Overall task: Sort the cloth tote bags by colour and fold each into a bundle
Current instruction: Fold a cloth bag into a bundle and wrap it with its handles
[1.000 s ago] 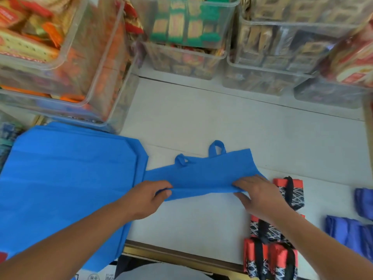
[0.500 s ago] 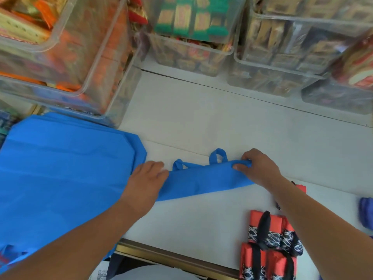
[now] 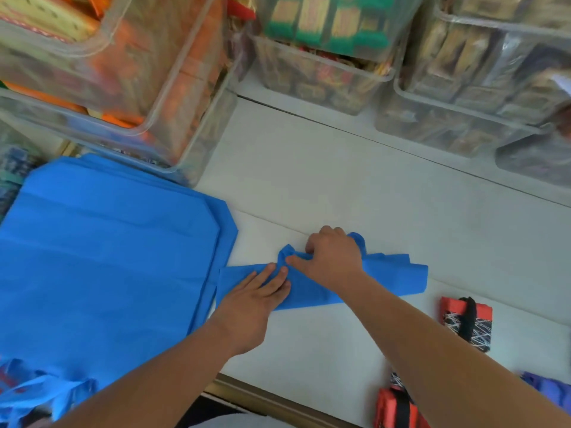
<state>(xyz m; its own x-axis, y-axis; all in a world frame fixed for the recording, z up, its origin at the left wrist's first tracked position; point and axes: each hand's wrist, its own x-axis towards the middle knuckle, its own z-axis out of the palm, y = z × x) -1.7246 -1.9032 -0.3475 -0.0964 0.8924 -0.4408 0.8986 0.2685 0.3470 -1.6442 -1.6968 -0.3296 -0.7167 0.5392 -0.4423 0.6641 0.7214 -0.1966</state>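
A blue tote bag [image 3: 392, 281], folded into a long narrow strip, lies across the white counter [image 3: 355, 186]. My left hand [image 3: 256, 299] presses flat on the strip's left part with straight fingers. My right hand [image 3: 332, 257] has reached over to the strip's middle and grips the bag's bunched handles along its far edge. To the left lies a flat stack of blue tote bags [image 3: 99, 267]. Folded red-and-black patterned bundles sit at the right [image 3: 466, 322] and near the front edge [image 3: 398, 406].
Clear plastic bins full of packaged goods stand along the back [image 3: 324, 66] and at the left [image 3: 108, 72]. A purple bag [image 3: 550, 387] peeks in at the right edge. The counter's front edge [image 3: 278, 403] runs just below my arms.
The bag was folded narrower, from a wide panel into a strip. My right hand moved from the strip's right end leftward to its handles. My left hand now lies flat on the strip.
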